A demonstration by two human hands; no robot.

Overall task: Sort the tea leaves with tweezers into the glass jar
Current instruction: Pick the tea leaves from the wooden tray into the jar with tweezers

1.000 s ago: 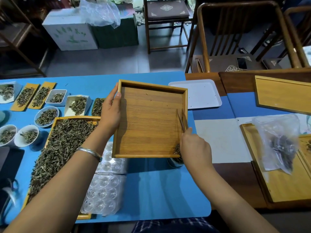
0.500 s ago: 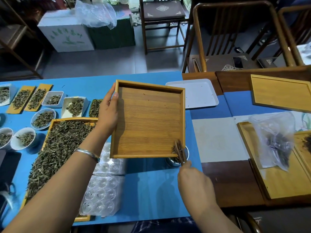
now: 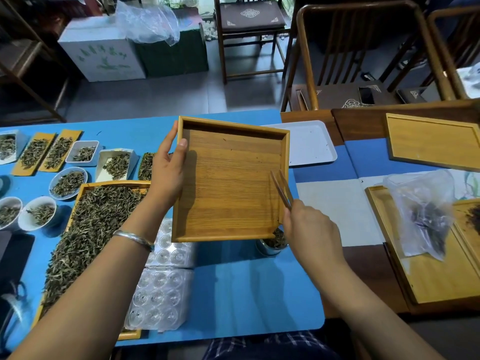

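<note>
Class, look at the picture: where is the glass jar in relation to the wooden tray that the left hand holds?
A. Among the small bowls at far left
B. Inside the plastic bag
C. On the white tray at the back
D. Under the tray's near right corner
D: the jar, with tea leaves inside, stands on the blue table just below the near right corner of the wooden tray that the left hand holds.

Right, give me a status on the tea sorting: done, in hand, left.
Done: the small wooden tray looks swept bare, and the glass jar under its near corner holds leaves. In hand: the left hand grips the tray's edge; the right hand holds the tweezers over its right side. Left: the large tray beside it is heaped with unsorted tea leaves.
</note>
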